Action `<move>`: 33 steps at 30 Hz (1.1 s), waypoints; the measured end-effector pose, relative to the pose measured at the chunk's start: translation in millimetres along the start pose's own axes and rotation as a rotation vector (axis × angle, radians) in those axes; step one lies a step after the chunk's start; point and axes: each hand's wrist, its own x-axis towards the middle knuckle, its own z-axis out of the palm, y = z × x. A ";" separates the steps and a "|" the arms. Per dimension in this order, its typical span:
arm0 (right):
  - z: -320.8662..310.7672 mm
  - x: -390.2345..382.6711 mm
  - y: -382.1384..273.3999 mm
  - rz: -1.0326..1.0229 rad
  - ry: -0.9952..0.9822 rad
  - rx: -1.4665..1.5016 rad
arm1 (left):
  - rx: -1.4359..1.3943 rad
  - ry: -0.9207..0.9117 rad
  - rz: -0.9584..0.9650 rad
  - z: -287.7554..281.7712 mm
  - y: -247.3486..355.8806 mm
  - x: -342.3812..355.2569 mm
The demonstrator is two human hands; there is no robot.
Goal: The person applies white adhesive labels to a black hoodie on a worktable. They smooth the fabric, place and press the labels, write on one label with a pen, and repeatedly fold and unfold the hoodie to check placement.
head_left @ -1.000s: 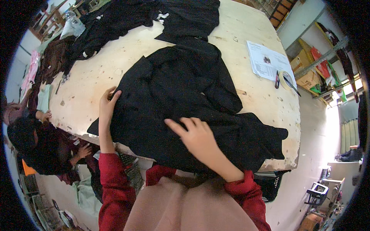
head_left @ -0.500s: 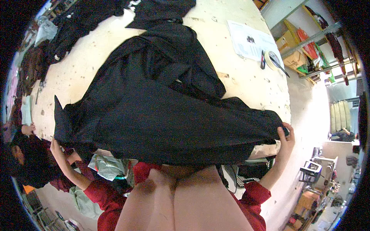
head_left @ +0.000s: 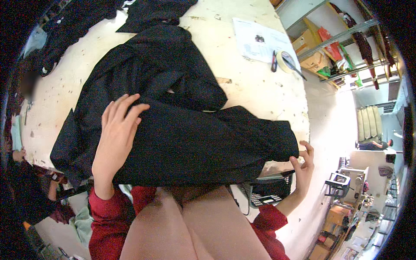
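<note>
A large black garment [head_left: 186, 143] lies spread and creased across the near part of the pale table [head_left: 208, 17]. My left hand [head_left: 121, 125] rests on its upper layer left of the middle, fingers spread and slightly bent. My right hand [head_left: 303, 158] is at the right end of the fabric, fingers apart and curved, their tips touching or very near its edge. Part of the garment hangs over the table's front edge.
More black cloth [head_left: 154, 13] lies at the back. A paper sheet [head_left: 255, 32], tape roll [head_left: 286, 60] and pen-like tools [head_left: 274, 60] sit back right. Shelves [head_left: 329, 47] line the right. A co-worker [head_left: 30, 186] is at left; another person [head_left: 377, 145] is far right.
My left hand has moved from the garment's left edge onto its top. My right hand went from the middle to the right end. The fabric is spread wider along the front.
</note>
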 end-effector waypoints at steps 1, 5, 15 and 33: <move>-0.2 0.7 0.8 -0.070 0.083 0.235 | 0.050 -0.034 -0.014 10.6 -1.5 -0.3; 2.3 6.8 2.5 -0.231 0.355 0.607 | 0.147 -0.023 -0.149 32.3 -12.0 -24.1; 56.9 32.0 55.3 0.199 0.331 0.108 | 0.156 0.069 -0.299 48.0 -14.0 -62.0; 150.4 8.7 -212.9 -0.215 -0.725 0.574 | -1.035 0.286 -0.627 33.7 6.3 -105.4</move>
